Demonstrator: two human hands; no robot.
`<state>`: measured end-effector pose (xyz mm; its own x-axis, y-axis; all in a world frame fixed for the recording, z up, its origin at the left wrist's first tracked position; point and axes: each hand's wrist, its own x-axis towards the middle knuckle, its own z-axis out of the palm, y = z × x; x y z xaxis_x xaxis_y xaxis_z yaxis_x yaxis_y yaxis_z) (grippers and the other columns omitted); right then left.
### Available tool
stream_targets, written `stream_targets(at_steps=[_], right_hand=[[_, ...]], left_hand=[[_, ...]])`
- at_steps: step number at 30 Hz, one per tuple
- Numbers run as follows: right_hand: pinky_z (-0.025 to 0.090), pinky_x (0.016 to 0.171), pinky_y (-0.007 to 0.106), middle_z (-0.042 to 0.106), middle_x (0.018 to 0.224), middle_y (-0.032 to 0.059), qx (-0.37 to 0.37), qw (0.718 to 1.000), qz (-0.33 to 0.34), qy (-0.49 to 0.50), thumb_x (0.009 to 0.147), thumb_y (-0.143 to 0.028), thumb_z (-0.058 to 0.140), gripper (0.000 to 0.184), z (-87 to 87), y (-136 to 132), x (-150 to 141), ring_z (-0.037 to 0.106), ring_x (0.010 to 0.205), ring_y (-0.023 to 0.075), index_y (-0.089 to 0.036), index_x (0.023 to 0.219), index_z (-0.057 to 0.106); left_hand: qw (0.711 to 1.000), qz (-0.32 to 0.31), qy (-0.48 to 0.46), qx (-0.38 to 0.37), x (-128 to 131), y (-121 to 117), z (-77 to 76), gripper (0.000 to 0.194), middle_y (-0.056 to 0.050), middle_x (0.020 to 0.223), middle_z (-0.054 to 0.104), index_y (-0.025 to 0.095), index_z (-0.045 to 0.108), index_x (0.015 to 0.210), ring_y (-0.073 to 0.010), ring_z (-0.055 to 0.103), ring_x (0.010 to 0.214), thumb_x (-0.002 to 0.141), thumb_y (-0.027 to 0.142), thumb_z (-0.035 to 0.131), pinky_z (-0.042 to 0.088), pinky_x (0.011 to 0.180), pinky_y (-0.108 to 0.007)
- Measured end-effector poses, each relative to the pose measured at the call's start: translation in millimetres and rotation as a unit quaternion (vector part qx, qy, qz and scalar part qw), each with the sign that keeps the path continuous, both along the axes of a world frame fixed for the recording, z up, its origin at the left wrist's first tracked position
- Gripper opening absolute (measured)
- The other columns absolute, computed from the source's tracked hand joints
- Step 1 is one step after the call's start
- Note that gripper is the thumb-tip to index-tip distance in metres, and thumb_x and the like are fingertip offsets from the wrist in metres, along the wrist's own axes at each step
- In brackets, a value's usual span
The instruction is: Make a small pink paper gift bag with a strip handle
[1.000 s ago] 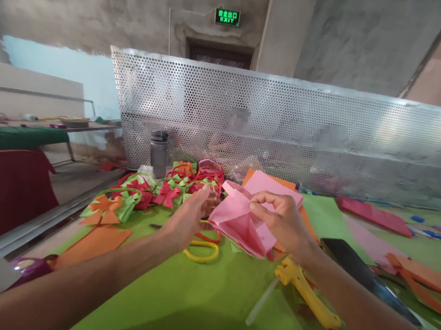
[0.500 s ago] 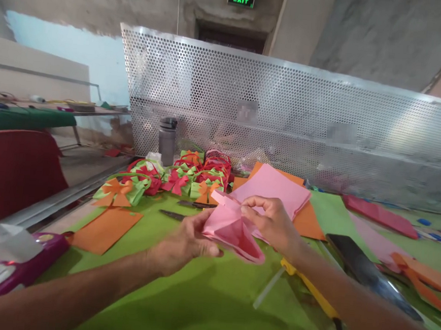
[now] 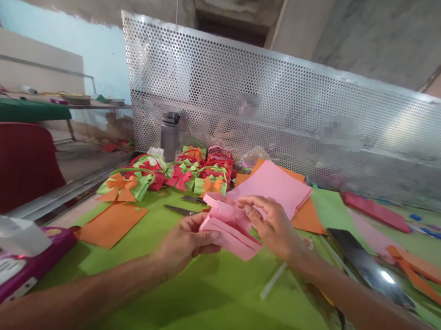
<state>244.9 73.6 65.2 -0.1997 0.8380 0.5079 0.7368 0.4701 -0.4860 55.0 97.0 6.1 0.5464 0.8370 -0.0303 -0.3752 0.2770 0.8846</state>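
A small folded pink paper bag (image 3: 233, 237) with a paper strip looped at its top is held above the green tabletop. My left hand (image 3: 195, 237) is closed on its left end, thumb lying along the front face. At the bag's back right edge, my right hand (image 3: 271, 222) has its fingers stretched out, touching or very close to the paper. Behind it lies a stack of pink paper sheets (image 3: 276, 187). Beyond my left hand rest scissors (image 3: 178, 210), their handles hidden. A clear glue stick (image 3: 273, 281) shows below my right forearm, which mostly covers the yellow tool behind it.
Several small green and red paper bags with bows (image 3: 181, 177) stand at the back left beside a grey bottle (image 3: 169, 136). A purple power strip (image 3: 17, 266) lies left, a phone (image 3: 365, 265) right. A perforated metal panel (image 3: 220, 73) borders the table's back.
The pink bag has turned so its front face shows flatter toward me. My right hand has loosened its pinch and its fingers have straightened. The camera view has tilted slightly down.
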Motion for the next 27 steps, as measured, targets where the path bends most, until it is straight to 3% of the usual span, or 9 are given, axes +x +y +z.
stream_targets(at_steps=[8, 12, 16, 21, 23, 27], right_hand=[[0.042, 0.084, 0.033, 0.064, 0.101, 0.0049, 0.079, 0.997, -0.015, 0.003, 0.087, -0.031, 0.049, 0.02, -17.6, -13, 10, 0.056, 0.098, 0.0194, -0.02, 0.102, 0.057], [0.039, 0.091, 0.036, 0.06, 0.108, 0.0085, 0.089, 0.995, -0.028, 0.033, 0.083, -0.035, 0.054, 0.036, -23.7, -18, 15, 0.052, 0.105, 0.0215, -0.019, 0.114, 0.05], [0.038, 0.093, 0.041, 0.058, 0.11, 0.0122, -0.042, 0.98, -0.028, 0.194, 0.076, -0.051, 0.059, 0.07, -31.5, -15, 19, 0.053, 0.106, 0.0241, -0.015, 0.13, 0.033], [0.043, 0.086, 0.042, 0.058, 0.113, 0.0182, -0.214, 0.916, 0.052, 0.335, 0.065, -0.063, 0.062, 0.097, -44.6, -15, 10, 0.056, 0.103, 0.0269, -0.01, 0.136, 0.024], [0.045, 0.085, 0.041, 0.06, 0.111, 0.0169, -0.238, 0.896, 0.095, 0.362, 0.062, -0.059, 0.068, 0.095, -46.2, -17, 4, 0.059, 0.098, 0.0259, -0.012, 0.134, 0.028], [0.047, 0.085, 0.037, 0.064, 0.109, 0.0116, -0.255, 0.874, 0.122, 0.395, 0.063, -0.039, 0.075, 0.068, -42.2, -22, -4, 0.061, 0.095, 0.0227, -0.016, 0.121, 0.046]], left_hand=[[1.0, 0.0, -0.017, -0.013, -4, 4, -3.6, 0.028, -0.006, 0.084, 0.069, 0.013, 0.066, 0.091, -0.0149, 0.065, 0.072, 0.065, 0.017, 0.076, 0.056, 0.063, -0.025], [0.999, 0.001, -0.032, -0.018, -6, 6, -6.1, 0.025, -0.007, 0.086, 0.07, 0.013, 0.066, 0.093, -0.0149, 0.065, 0.072, 0.068, 0.015, 0.073, 0.057, 0.063, -0.024], [0.998, 0.02, -0.049, -0.039, -7, 7, -4.1, 0.024, -0.006, 0.089, 0.07, 0.013, 0.066, 0.092, -0.0162, 0.067, 0.074, 0.069, 0.011, 0.071, 0.058, 0.065, -0.025], [0.995, 0.047, -0.07, -0.057, -6, 9, 0.3, 0.027, -0.006, 0.088, 0.071, 0.012, 0.066, 0.093, -0.0164, 0.067, 0.074, 0.066, 0.009, 0.073, 0.059, 0.064, -0.025], [0.994, 0.052, -0.072, -0.061, -6, 8, 1.5, 0.027, -0.006, 0.086, 0.071, 0.012, 0.066, 0.092, -0.0157, 0.067, 0.072, 0.066, 0.008, 0.073, 0.059, 0.064, -0.025], [0.995, 0.051, -0.064, -0.065, -5, 5, 0.4, 0.024, -0.006, 0.085, 0.071, 0.012, 0.066, 0.087, -0.0149, 0.067, 0.071, 0.065, 0.01, 0.074, 0.058, 0.065, -0.024]])
